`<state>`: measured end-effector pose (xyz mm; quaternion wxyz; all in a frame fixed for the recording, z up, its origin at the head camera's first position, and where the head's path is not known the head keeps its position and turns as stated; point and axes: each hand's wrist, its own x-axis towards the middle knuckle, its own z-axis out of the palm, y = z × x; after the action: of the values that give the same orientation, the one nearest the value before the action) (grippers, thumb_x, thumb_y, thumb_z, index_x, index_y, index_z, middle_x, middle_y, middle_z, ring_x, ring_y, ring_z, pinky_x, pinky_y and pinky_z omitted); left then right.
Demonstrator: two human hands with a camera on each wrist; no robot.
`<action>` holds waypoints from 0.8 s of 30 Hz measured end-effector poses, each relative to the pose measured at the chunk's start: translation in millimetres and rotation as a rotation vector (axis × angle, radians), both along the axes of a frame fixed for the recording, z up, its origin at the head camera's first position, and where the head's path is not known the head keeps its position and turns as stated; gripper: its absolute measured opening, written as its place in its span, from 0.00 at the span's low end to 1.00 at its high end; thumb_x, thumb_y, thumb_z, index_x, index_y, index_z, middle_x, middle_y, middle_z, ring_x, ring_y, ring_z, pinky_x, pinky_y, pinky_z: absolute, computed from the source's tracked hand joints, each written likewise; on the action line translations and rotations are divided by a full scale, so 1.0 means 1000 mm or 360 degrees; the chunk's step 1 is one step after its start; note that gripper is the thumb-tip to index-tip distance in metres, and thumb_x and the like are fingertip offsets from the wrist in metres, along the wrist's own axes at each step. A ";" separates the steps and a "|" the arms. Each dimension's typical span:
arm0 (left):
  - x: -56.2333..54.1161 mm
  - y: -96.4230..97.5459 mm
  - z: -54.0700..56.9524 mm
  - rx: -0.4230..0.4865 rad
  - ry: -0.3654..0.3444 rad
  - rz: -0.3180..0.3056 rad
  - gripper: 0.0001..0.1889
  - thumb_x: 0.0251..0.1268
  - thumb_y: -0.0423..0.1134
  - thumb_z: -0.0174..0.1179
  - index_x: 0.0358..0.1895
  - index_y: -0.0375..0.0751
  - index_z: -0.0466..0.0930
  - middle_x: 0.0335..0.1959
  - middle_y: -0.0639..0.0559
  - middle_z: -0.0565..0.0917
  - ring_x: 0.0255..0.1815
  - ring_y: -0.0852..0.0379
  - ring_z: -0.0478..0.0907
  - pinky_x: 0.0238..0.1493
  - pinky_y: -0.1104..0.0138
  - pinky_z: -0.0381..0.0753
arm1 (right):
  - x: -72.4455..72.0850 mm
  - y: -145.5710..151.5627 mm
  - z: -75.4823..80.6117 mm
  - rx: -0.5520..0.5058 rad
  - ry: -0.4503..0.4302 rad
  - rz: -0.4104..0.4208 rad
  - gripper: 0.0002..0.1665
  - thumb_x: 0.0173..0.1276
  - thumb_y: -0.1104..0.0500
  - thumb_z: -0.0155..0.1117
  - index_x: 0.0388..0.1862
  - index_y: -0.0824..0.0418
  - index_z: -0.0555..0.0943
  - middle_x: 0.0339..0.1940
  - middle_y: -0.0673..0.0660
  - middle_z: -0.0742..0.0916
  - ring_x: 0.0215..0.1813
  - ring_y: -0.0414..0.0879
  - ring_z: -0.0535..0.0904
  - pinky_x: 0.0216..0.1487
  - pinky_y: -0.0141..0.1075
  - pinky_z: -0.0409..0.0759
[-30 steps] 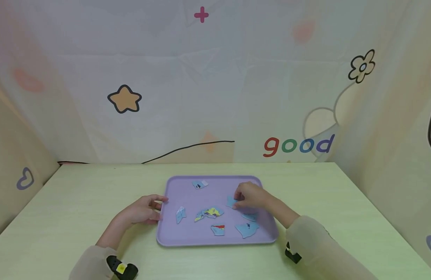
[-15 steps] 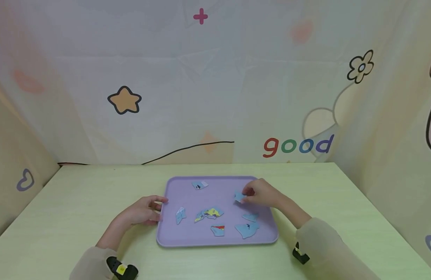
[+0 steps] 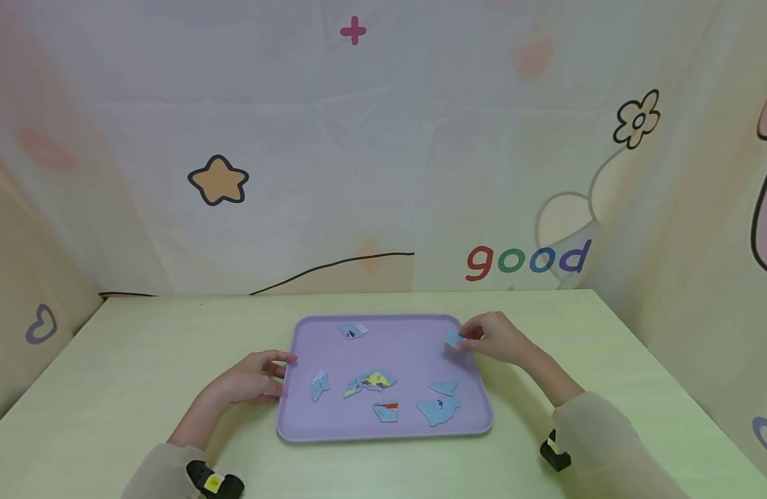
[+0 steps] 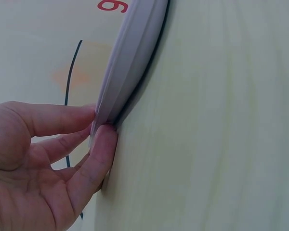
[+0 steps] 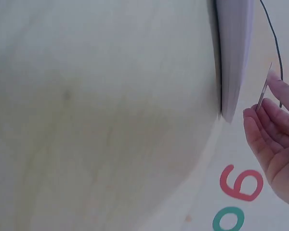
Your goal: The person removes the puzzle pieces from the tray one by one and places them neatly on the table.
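Observation:
In the head view my right hand (image 3: 498, 338) pinches a light blue puzzle piece (image 3: 453, 339) above the far right corner of the lilac tray (image 3: 383, 438). The right wrist view shows this piece (image 5: 264, 89) edge-on, thin, between thumb and fingers. My left hand (image 3: 255, 376) holds the tray's left rim; in the left wrist view its fingertips touch the rim and the side below it. On the tray lie a joined yellow-and-blue group (image 3: 371, 381), a red-topped piece (image 3: 386, 412), a large blue piece (image 3: 439, 410) and a small blue piece (image 3: 443, 387).
A blue-and-white piece (image 3: 354, 332) lies near the tray's far edge, and a narrow piece (image 3: 320, 385) at its left. The tray stands on a pale wooden table (image 3: 171, 346). Printed curtains (image 3: 371, 173) surround the table at the back and sides.
My right hand has lifted the blue piece off the tray and carried it right, to the far right corner. The small blue piece is uncovered. My left hand stays at the rim.

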<state>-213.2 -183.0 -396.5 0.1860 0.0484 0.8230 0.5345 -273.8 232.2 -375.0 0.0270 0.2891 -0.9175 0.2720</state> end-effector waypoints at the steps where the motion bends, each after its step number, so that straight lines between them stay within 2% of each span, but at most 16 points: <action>1: 0.000 0.000 0.000 0.0000 0.0001 0.0000 0.28 0.49 0.22 0.58 0.58 0.30 0.67 0.42 0.40 0.71 0.38 0.52 0.71 0.36 0.63 0.80 | 0.000 0.003 0.001 0.0000 -0.0009 -0.0021 0.10 0.52 0.61 0.70 0.29 0.67 0.82 0.23 0.51 0.83 0.26 0.38 0.75 0.27 0.28 0.75; 9: 0.001 0.000 0.002 0.0016 -0.0001 0.0000 0.28 0.49 0.21 0.58 0.58 0.29 0.66 0.42 0.40 0.71 0.38 0.52 0.71 0.36 0.63 0.80 | -0.004 0.027 0.004 0.0009 -0.0006 -0.0139 0.12 0.53 0.57 0.70 0.29 0.67 0.83 0.24 0.52 0.84 0.26 0.39 0.73 0.28 0.30 0.74; 12: 0.001 0.000 0.000 0.0012 -0.0005 0.0012 0.28 0.49 0.21 0.58 0.58 0.29 0.66 0.41 0.40 0.71 0.38 0.52 0.71 0.36 0.63 0.80 | -0.005 0.035 0.004 -0.0035 0.0020 -0.0118 0.15 0.54 0.54 0.69 0.27 0.66 0.83 0.23 0.52 0.84 0.25 0.40 0.74 0.27 0.31 0.74; 13: 0.000 0.000 0.000 0.0012 -0.0006 0.0012 0.28 0.49 0.21 0.58 0.58 0.29 0.66 0.41 0.40 0.71 0.37 0.52 0.71 0.36 0.64 0.80 | -0.009 0.039 0.001 -0.0076 0.0049 -0.0071 0.15 0.54 0.52 0.69 0.27 0.65 0.83 0.23 0.51 0.83 0.25 0.39 0.73 0.26 0.30 0.73; 16: 0.000 -0.001 -0.001 0.0017 -0.0008 0.0014 0.28 0.49 0.21 0.58 0.58 0.30 0.67 0.41 0.41 0.71 0.37 0.52 0.71 0.35 0.64 0.79 | -0.011 0.045 0.000 -0.0099 0.0051 -0.0069 0.17 0.54 0.51 0.69 0.26 0.65 0.83 0.22 0.50 0.83 0.24 0.38 0.73 0.25 0.30 0.73; 19: 0.000 -0.001 -0.001 0.0022 -0.0007 0.0010 0.28 0.49 0.21 0.58 0.58 0.29 0.67 0.41 0.41 0.70 0.37 0.52 0.71 0.35 0.64 0.79 | -0.013 0.048 -0.001 -0.0064 0.0018 -0.0136 0.15 0.54 0.53 0.69 0.27 0.66 0.83 0.23 0.52 0.84 0.25 0.39 0.74 0.26 0.30 0.73; 20: 0.000 0.000 -0.001 0.0022 -0.0007 0.0010 0.28 0.49 0.21 0.58 0.58 0.29 0.67 0.41 0.41 0.70 0.37 0.52 0.71 0.35 0.64 0.79 | -0.012 0.046 0.001 -0.0020 -0.0025 -0.0195 0.15 0.53 0.54 0.69 0.28 0.68 0.83 0.24 0.53 0.84 0.26 0.41 0.75 0.27 0.32 0.74; 24: 0.000 0.000 -0.001 0.0013 -0.0001 0.0013 0.28 0.48 0.21 0.59 0.58 0.30 0.67 0.41 0.41 0.71 0.37 0.52 0.71 0.35 0.64 0.79 | -0.015 0.048 -0.001 0.0083 -0.0082 -0.0296 0.16 0.55 0.59 0.68 0.35 0.73 0.82 0.29 0.60 0.85 0.30 0.46 0.77 0.32 0.36 0.77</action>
<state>-213.3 -182.6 -397.0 0.1840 0.0457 0.8209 0.5387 -288.8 280.3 -375.5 0.0209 0.1960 -0.9475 0.2516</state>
